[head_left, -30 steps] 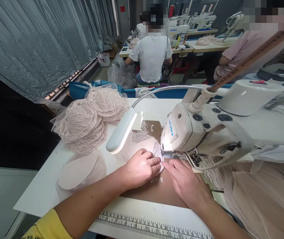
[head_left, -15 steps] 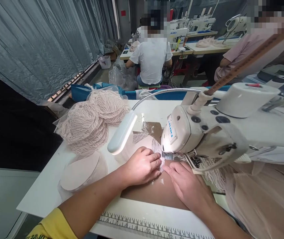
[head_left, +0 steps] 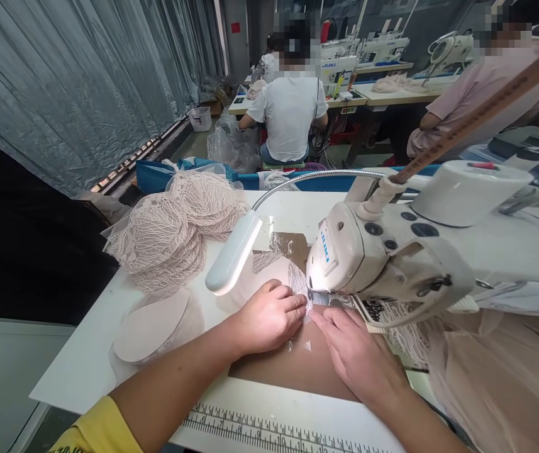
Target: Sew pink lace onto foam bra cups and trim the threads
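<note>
Left fingertips (head_left: 300, 301) have shifted slightly, both hands (head_left: 268, 319) (head_left: 362, 353) palm-down at lace (head_left: 297, 274).

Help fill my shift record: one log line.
left hand: on lace piece; right hand: at its near edge; sewing machine: beside lace piece; lamp: lit

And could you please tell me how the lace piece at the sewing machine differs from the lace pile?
The lace piece lies low at the sewing machine; the lace pile rises in many layers, farther left. The left hand rests on the lace piece, while no hand touches the lace pile. Both show pale, open patterning.
</note>
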Available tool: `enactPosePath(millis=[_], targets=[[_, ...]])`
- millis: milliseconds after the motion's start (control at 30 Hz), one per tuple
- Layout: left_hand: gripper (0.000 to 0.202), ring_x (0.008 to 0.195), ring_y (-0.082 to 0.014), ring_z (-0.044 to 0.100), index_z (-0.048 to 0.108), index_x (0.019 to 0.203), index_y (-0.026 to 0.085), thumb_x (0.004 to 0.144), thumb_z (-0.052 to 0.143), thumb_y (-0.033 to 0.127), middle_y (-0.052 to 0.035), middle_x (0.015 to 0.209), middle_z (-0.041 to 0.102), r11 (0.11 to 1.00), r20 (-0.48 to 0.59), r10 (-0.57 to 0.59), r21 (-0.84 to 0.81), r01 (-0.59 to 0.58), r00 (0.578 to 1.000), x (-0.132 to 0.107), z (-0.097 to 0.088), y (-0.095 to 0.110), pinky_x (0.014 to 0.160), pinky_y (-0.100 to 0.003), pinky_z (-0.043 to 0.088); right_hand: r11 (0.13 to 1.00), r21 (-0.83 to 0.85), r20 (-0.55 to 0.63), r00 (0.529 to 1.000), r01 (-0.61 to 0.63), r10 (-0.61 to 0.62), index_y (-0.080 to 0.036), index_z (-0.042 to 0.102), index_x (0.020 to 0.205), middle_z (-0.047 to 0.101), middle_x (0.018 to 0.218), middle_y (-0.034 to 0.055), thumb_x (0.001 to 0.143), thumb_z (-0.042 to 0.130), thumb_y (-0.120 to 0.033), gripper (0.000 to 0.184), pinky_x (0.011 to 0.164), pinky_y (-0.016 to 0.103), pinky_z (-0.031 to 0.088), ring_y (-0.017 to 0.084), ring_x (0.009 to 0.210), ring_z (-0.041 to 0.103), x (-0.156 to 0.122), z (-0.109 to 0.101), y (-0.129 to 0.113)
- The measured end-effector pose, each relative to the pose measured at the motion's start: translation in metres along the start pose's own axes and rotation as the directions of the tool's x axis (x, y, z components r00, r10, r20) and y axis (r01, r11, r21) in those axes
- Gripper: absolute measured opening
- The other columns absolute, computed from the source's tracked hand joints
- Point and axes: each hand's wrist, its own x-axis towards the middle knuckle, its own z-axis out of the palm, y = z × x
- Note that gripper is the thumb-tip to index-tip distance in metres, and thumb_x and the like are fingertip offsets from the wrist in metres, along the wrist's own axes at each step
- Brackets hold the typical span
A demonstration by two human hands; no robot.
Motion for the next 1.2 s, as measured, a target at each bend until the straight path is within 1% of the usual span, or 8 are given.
enactPosePath(millis=[267, 400, 533, 633, 833, 1000, 1100, 1200], targets=[[0.027, 0.096, -0.0209, 0.055, 0.065, 0.106, 0.013, 0.094, 0.042, 0.021, -0.0075, 0.115, 0.066, 0.994, -0.042, -0.110, -0.005, 0.110, 0.993, 0.004, 0.001, -0.009, 0.084, -0.037, 0.044, 0.999, -0.049, -0.005, 1.000, -0.017, 0.017, -0.019, 0.067, 0.114, 0.069, 0.090, 0.0057, 0.082, 0.043, -0.003, 0.043, 0.064, 0.030, 0.041, 0.019, 0.077, 0.057, 0.001, 0.003, -0.001], [0.028, 0.102, -0.0233, 0.054, 0.064, 0.108, 0.014, 0.093, 0.043, 0.024, -0.0082, 0.118, 0.064, 0.988, -0.062, -0.153, -0.008, 0.153, 0.986, 0.004, 0.003, -0.015, 0.088, -0.039, 0.043, 1.000, -0.006, -0.042, 0.999, 0.001, -0.001, -0.018, 0.068, 0.110, 0.068, 0.085, 0.0050, 0.084, 0.042, -0.006, 0.038, 0.061, 0.029, 0.040, 0.018, 0.072, 0.056, 0.000, 0.002, 0.000], [0.027, 0.107, -0.0244, 0.053, 0.063, 0.110, 0.016, 0.091, 0.047, 0.026, -0.0101, 0.121, 0.060, 0.982, -0.065, -0.186, 0.017, 0.187, 0.980, 0.002, 0.005, -0.022, 0.089, -0.040, 0.043, 0.999, 0.048, -0.062, 0.998, 0.013, -0.010, -0.015, 0.068, 0.109, 0.068, 0.088, 0.0061, 0.088, 0.042, -0.010, 0.034, 0.061, 0.028, 0.042, 0.019, 0.076, 0.057, -0.002, 0.003, 0.003], [0.026, 0.107, -0.0246, 0.053, 0.063, 0.110, 0.017, 0.089, 0.049, 0.025, -0.0104, 0.120, 0.060, 0.974, -0.097, -0.220, 0.038, 0.224, 0.971, 0.000, 0.005, -0.027, 0.090, -0.041, 0.044, 0.998, 0.057, -0.074, 0.997, 0.040, -0.036, -0.015, 0.067, 0.108, 0.068, 0.090, 0.0065, 0.089, 0.041, -0.012, 0.032, 0.060, 0.026, 0.043, 0.018, 0.076, 0.059, -0.004, 0.005, 0.005], [0.027, 0.108, -0.0247, 0.052, 0.064, 0.110, 0.018, 0.088, 0.050, 0.024, -0.0105, 0.116, 0.060, 0.939, -0.114, -0.331, 0.062, 0.339, 0.937, -0.004, 0.004, -0.032, 0.091, -0.041, 0.044, 0.997, 0.021, -0.083, 0.994, 0.073, -0.071, -0.016, 0.065, 0.107, 0.067, 0.088, 0.0054, 0.091, 0.039, -0.013, 0.030, 0.062, 0.027, 0.046, 0.016, 0.069, 0.060, -0.008, 0.010, 0.010], [0.027, 0.109, -0.0262, 0.053, 0.065, 0.110, 0.023, 0.087, 0.050, 0.025, -0.0083, 0.116, 0.061, 0.877, -0.133, -0.464, 0.073, 0.476, 0.876, -0.007, 0.005, -0.037, 0.092, -0.043, 0.044, 0.989, 0.017, -0.106, 0.984, 0.145, -0.142, -0.015, 0.063, 0.107, 0.067, 0.088, 0.0051, 0.092, 0.041, -0.015, 0.026, 0.064, 0.028, 0.047, 0.013, 0.057, 0.057, -0.007, 0.013, 0.013], [0.028, 0.111, -0.0279, 0.053, 0.064, 0.111, 0.023, 0.087, 0.049, 0.029, -0.0080, 0.119, 0.061, 0.848, -0.049, -0.525, 0.056, 0.527, 0.850, -0.006, -0.003, -0.038, 0.093, -0.045, 0.044, 0.990, 0.033, -0.133, 0.982, 0.139, -0.133, -0.014, 0.063, 0.105, 0.067, 0.087, 0.0054, 0.092, 0.040, -0.015, 0.026, 0.067, 0.031, 0.048, 0.012, 0.050, 0.054, -0.006, 0.013, 0.013], [0.035, 0.109, -0.0279, 0.055, 0.060, 0.117, 0.022, 0.087, 0.050, 0.038, -0.0088, 0.121, 0.061, 0.840, 0.057, -0.542, 0.047, 0.540, 0.839, -0.005, -0.030, -0.035, 0.087, -0.041, 0.048, 0.988, 0.061, -0.141, 0.981, 0.140, -0.131, -0.015, 0.062, 0.107, 0.066, 0.087, 0.0052, 0.092, 0.039, -0.014, 0.027, 0.067, 0.032, 0.048, 0.013, 0.053, 0.057, -0.007, 0.015, 0.013]])
